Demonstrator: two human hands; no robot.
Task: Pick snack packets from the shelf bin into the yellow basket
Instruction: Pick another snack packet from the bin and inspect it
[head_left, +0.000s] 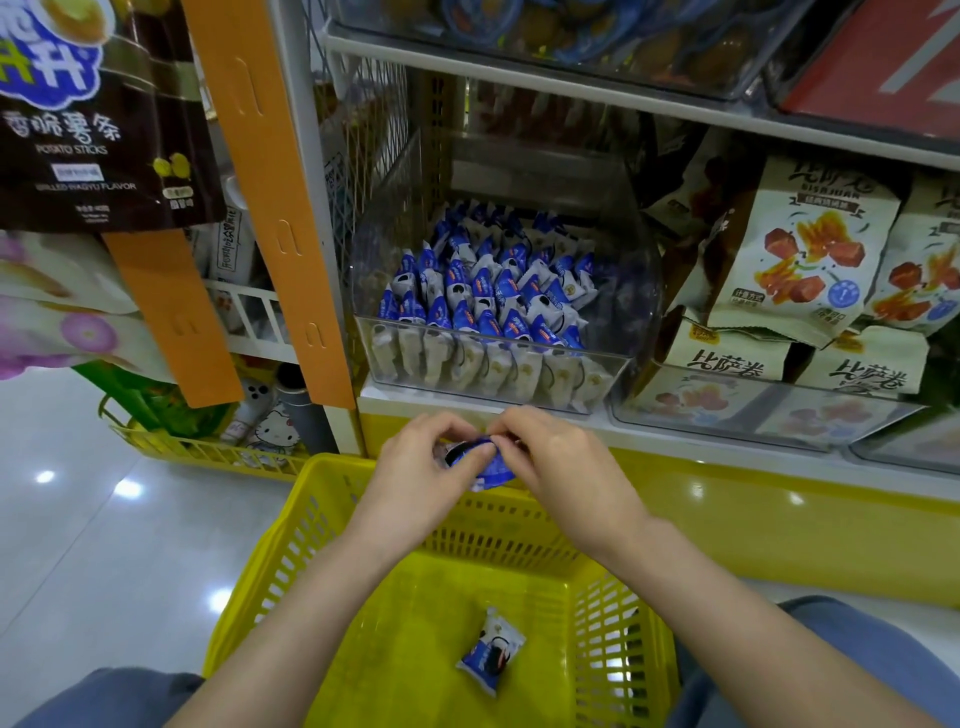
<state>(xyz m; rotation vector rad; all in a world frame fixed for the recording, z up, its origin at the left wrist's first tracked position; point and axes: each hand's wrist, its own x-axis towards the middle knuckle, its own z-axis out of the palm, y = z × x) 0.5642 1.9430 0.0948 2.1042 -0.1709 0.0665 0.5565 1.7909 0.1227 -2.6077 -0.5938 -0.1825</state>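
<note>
Bright, even light falls from overhead; round glare spots sit on the glossy floor (78, 525) and the yellow shelf base (810, 525). The left hand (421, 470), right hand (563, 467) and the snack packet (485, 465) they pinch are sharp. The clear shelf bin (641, 280) wall shows a hazy sheen. Frame edges bend and blur; the top shelf (519, 70) is dim.
</note>
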